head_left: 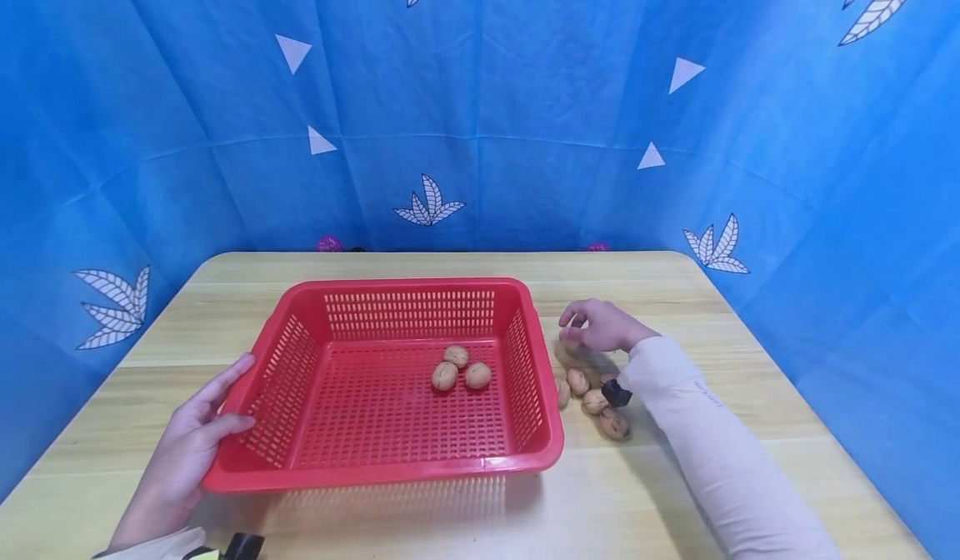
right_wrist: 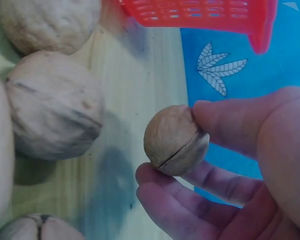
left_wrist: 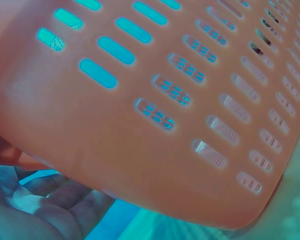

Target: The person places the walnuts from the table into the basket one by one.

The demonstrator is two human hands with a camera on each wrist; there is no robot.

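A red plastic basket with slotted walls holds three walnuts toward its right side. My left hand grips its left rim, thumb over the inside. The left wrist view looks at the slotted outer wall, with curled fingers under the rim. To the right of the basket, my right hand is above the table. Between its thumb and fingers it pinches a walnut, clear in the right wrist view. Several more walnuts lie on the table below the right wrist.
The light wooden table extends around the basket. A blue patterned curtain hangs behind it and along both sides. Each wrist carries a small black device, such as the one by the left sleeve.
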